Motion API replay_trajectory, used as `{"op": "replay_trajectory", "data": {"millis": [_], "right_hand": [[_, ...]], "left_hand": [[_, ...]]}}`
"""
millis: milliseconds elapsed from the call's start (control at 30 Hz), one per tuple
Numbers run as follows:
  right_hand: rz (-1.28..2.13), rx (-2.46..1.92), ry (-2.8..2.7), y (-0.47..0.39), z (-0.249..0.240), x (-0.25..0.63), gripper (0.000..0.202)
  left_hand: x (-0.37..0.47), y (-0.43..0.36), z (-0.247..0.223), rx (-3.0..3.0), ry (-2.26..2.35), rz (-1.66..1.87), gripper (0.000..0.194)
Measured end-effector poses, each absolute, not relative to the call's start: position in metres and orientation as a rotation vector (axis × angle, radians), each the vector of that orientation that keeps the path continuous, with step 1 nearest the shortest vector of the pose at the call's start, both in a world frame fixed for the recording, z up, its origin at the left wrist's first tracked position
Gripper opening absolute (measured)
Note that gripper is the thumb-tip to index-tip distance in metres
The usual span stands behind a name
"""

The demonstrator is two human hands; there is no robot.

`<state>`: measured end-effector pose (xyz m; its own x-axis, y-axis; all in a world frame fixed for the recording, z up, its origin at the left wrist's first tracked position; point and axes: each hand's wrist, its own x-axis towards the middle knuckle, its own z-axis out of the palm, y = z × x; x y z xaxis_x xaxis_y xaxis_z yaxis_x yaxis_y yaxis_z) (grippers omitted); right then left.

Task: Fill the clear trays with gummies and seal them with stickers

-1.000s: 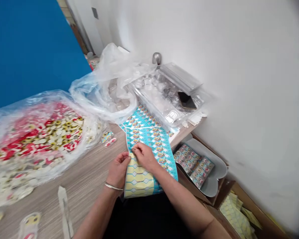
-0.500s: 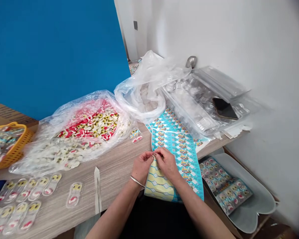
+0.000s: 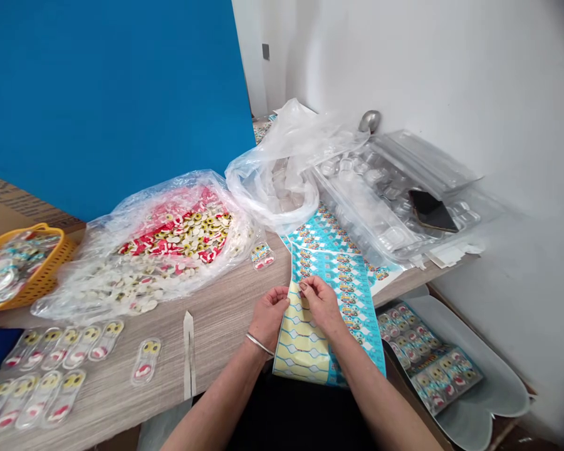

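A sheet of stickers (image 3: 352, 300), blue with small printed pictures, lies at the table's front edge; its left part shows bare yellow backing crossed by thin blue outlines. At the sheet's left edge, my left hand (image 3: 269, 318) is closed, thumb against fingers, gripping that edge. Over the upper backing, my right hand (image 3: 321, 307) pinches with thumb and forefinger; whatever is between the fingertips is too small to make out. A small clear pack with a printed label (image 3: 262, 255) rests beyond my left hand.
Clear packs with yellow and red pieces (image 3: 70, 351) stand in rows at left, near an orange basket (image 3: 51, 275). A plastic bag of loose pieces (image 3: 178, 244) lies behind. Clear plastic trays (image 3: 385, 207) hold a phone (image 3: 432, 211). An open container (image 3: 493, 376) sits lower right.
My hands, close together at the sheet's left edge before, are now a little apart. The right pinch has shifted rightward across the backing. The whole view has shifted slightly.
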<state>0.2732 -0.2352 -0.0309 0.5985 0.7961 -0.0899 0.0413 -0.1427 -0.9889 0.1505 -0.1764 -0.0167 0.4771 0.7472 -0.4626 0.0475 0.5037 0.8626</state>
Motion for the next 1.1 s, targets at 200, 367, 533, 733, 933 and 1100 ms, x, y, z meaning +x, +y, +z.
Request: {"op": "replay_trajectory", "data": {"millis": [200, 367, 533, 733, 933, 1100], "right_hand": [[0.801, -1.514, -0.659, -0.235, -0.031, 0.273, 0.025], [0.769, -1.429, -0.517, -0.239, -0.022, 0.283, 0.027], [0.357, -1.259, -0.380, -0.260, 0.024, 0.290, 0.015], [-0.142, -1.538, -1.301, -0.264, 0.033, 0.244, 0.015], [-0.058, -1.441, -1.815, -0.243, 0.019, 0.181, 0.029], [0.224, -1.285, -1.871, -0.210, 0.031, 0.140, 0.030]], "left_hand": [[0.143, -0.184, -0.011, 2.076, 0.871, 0.819, 0.024], [0.150, -0.184, -0.024, 2.650, 0.732, 0.449, 0.029], [0.154, -0.182, -0.030, 2.557, 0.723, 0.353, 0.033], [0.140, -0.194, 0.017, 1.063, 0.682, 0.656, 0.034], [0.075, -0.188, 0.041, 0.506, 0.796, 0.831, 0.020], [-0.033, -0.159, 0.027, 0.873, 1.185, 0.768, 0.027]]}}
